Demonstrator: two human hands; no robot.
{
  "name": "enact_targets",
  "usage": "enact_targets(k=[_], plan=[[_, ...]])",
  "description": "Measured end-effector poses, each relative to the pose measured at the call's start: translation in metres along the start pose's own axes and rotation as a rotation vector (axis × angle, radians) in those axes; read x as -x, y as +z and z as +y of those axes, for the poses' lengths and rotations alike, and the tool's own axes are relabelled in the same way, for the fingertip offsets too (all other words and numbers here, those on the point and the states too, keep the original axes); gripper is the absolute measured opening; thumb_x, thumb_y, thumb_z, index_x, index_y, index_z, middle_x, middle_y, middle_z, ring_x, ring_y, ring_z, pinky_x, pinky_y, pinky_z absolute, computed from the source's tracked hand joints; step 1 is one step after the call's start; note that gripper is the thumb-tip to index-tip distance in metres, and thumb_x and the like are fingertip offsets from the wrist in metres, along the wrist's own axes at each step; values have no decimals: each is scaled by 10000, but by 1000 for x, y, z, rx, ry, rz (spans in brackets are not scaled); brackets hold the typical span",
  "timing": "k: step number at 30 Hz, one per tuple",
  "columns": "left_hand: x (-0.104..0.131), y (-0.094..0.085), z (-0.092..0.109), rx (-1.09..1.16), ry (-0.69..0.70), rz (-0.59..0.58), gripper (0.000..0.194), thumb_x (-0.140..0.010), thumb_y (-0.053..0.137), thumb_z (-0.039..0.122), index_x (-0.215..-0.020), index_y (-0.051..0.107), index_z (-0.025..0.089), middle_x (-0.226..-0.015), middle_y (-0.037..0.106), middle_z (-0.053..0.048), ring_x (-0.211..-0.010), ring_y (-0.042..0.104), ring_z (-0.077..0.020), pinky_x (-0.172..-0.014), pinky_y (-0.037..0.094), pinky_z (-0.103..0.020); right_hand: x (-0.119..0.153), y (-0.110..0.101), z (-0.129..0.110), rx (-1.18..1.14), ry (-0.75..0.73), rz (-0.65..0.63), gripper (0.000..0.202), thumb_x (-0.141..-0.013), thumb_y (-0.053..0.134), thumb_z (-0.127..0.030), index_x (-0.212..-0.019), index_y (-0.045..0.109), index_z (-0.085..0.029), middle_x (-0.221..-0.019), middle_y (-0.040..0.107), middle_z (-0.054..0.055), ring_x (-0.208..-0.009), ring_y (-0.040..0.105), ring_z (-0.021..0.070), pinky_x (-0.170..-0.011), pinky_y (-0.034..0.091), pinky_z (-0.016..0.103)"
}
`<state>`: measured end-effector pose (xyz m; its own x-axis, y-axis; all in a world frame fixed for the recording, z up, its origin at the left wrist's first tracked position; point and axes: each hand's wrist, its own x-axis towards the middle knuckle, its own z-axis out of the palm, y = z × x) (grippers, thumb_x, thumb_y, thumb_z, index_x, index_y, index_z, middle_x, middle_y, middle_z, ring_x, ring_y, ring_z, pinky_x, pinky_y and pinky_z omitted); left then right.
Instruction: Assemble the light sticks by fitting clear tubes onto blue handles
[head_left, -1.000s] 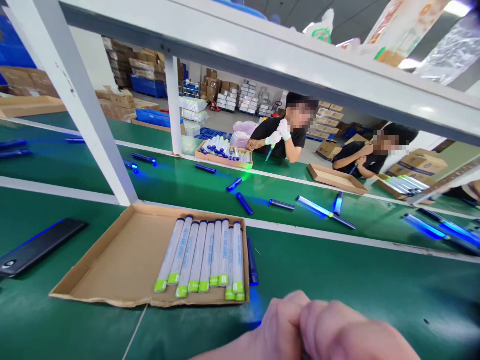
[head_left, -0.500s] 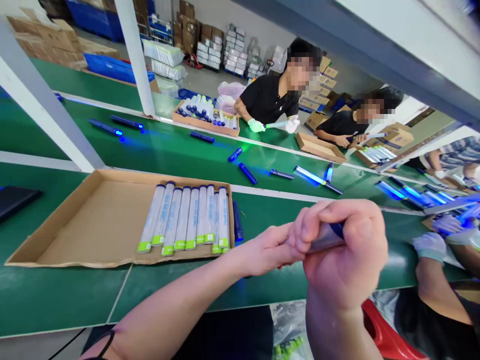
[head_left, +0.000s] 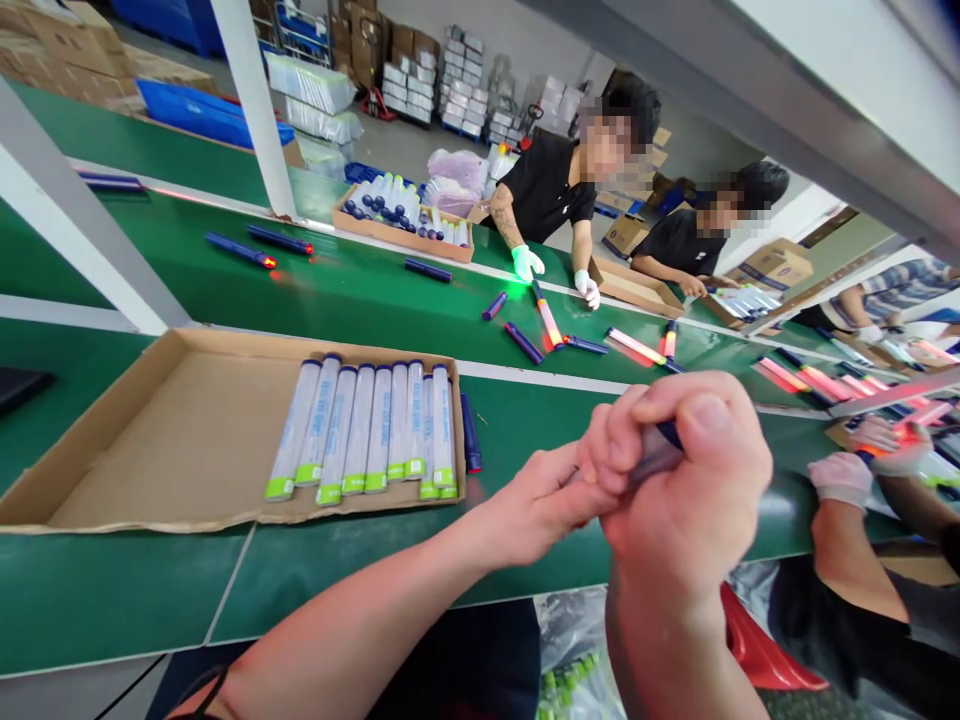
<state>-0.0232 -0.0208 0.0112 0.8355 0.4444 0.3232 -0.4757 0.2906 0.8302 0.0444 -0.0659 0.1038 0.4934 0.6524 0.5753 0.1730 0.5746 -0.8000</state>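
Note:
Above the green bench, my left hand [head_left: 559, 495] and my right hand [head_left: 686, 490] are both closed around a light stick [head_left: 654, 452]. Only a short stretch of its translucent tube and a dark blue end show; the fingers hide the rest. To the left, a shallow cardboard tray [head_left: 165, 430] holds several translucent light stick tubes [head_left: 367, 430] with lime-green bands and dark blue caps, lying side by side. Just outside the tray's right wall lies a dark blue handle [head_left: 470, 435].
A green conveyor belt [head_left: 360, 310] runs behind the bench, carrying dark blue handles [head_left: 523, 342] and red-lit light sticks [head_left: 634, 346]. Across it, a gloved person [head_left: 547, 190] works. White posts [head_left: 251, 110] rise at left. Another person's gloved hand [head_left: 840, 478] is at right.
The lights on the belt have turned from blue to red. The person opposite has put a light stick down on the belt. My hands keep their grip and have barely moved.

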Motion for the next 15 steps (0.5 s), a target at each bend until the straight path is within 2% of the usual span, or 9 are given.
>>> enact_targets(k=[4,8,10,13,15], plan=[[11,3,-5,-179,70,-40,531,-921,654,743,-894,593,216,-902,605,-20,-822,522,-189,-734,401,-308,22,-4,-15,-1,-17,24,207,-1001,559,-202,-848,698,-221,-559,547,-40,-409,446,130,-403,380,254],[21,-1,-22,-347,143,-115,591,-877,648,807,-843,541,227,-789,540,17,-700,488,-154,-662,359,-300,47,-12,-25,-1,-34,-19,199,-1047,652,-344,-913,746,-230,-599,581,-21,-459,485,151,-455,410,300],[22,-4,-30,-373,140,-119,622,-848,648,841,-840,521,233,-761,539,24,-672,491,-150,-639,345,-299,51,-15,-26,-9,-37,-30,220,-1043,674,-404,-934,756,-232,-605,585,-15,-466,480,154,-464,397,306],[24,-6,-34,-366,122,-94,607,-850,665,819,-819,503,236,-754,564,23,-690,523,-155,-658,364,-296,49,-18,-19,-22,-30,-60,242,-1056,620,-414,-952,761,-246,-578,565,-15,-452,456,156,-458,383,306],[27,-5,-33,-356,137,-66,634,-822,664,852,-814,513,236,-738,552,23,-673,508,-155,-650,372,-298,49,-21,-9,30,-51,-83,225,-1076,564,-433,-1047,745,-304,-634,585,-14,-498,506,180,-482,451,326]])
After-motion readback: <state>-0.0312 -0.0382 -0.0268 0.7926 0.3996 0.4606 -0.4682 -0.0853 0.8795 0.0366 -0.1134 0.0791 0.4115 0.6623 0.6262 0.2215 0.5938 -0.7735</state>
